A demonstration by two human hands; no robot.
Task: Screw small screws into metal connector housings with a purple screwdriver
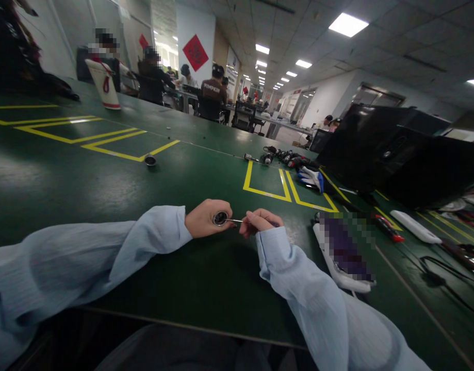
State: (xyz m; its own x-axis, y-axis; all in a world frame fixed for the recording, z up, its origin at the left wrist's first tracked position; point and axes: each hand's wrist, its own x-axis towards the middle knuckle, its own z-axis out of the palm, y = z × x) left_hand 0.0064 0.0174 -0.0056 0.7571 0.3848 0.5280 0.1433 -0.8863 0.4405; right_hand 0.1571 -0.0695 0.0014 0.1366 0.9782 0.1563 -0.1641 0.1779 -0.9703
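Round part: a small dark, metal-rimmed round part, held just above the green worktop, its face turned toward us.
Tool: a thin metal tool lies level, with its tip at the part's 3 o'clock edge. We cannot tell whether it touches.
Step in hand: we judge it to be fine work with the tip at the part's rim.
Next move: it calls for a steady part and small, light motions of the tip.
Left hand: our left hand is curled shut around the round part, forearm resting flat.
Right hand: our right hand pinches the tool's handle, wrist down on the worktop.
Around: a second round piece sits at 10 o'clock — gloves at 2, a blurred device at 4.
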